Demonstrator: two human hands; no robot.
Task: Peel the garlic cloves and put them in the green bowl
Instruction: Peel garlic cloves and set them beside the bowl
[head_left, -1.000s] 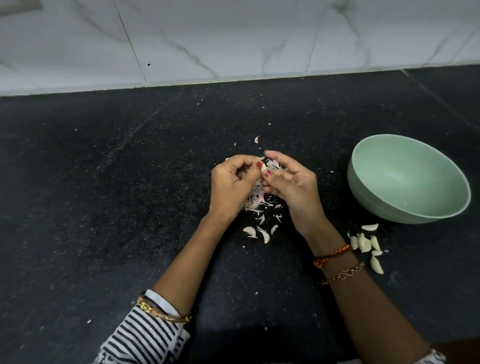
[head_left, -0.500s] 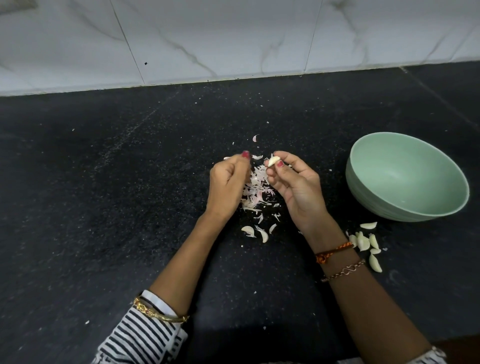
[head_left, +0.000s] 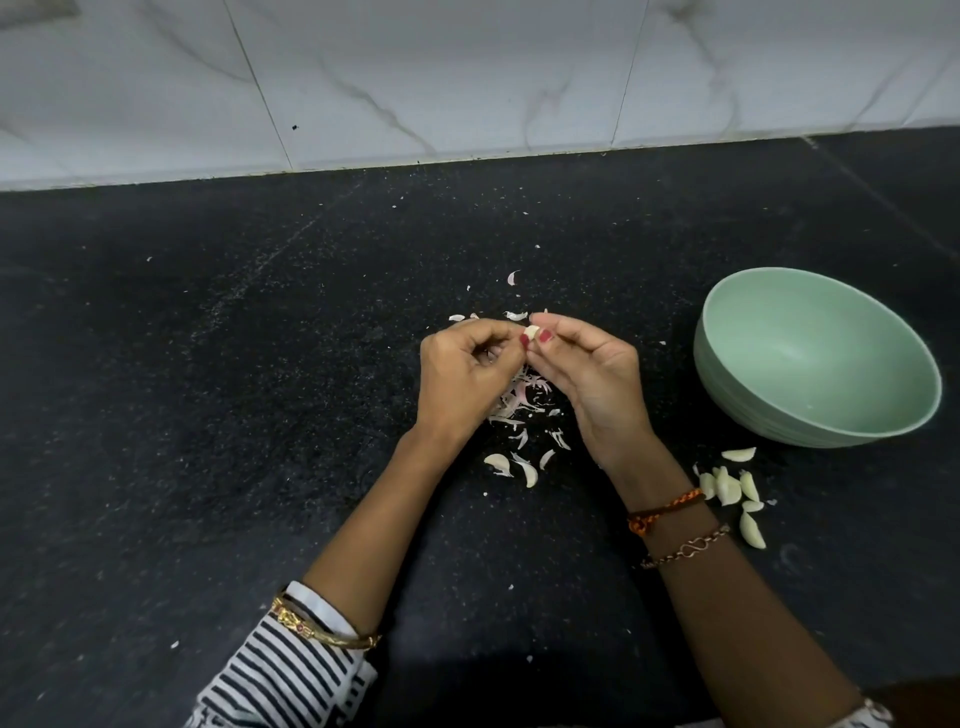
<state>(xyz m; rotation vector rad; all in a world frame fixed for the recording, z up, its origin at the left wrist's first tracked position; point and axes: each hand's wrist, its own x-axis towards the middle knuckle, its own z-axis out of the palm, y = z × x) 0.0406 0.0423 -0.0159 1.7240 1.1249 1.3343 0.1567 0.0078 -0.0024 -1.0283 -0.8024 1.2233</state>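
A small pale garlic clove (head_left: 531, 331) sits between the fingertips of both hands at the middle of the black counter. My right hand (head_left: 592, 382) pinches it between thumb and forefinger. My left hand (head_left: 467, 379) has its fingers curled, and its thumb tip meets the clove from the left. The green bowl (head_left: 815, 358) stands to the right, tilted toward me, with nothing visible inside. Several garlic cloves (head_left: 730, 488) lie on the counter just in front of the bowl, beside my right wrist.
A heap of papery garlic skins (head_left: 519, 400) lies under and in front of my hands, with a few larger pieces (head_left: 511, 465) nearer to me. A white marble-tiled wall (head_left: 467, 78) closes the counter at the back.
Half a second ago my left hand was apart from the clove; it has come back to it, and both hands now meet at the clove.
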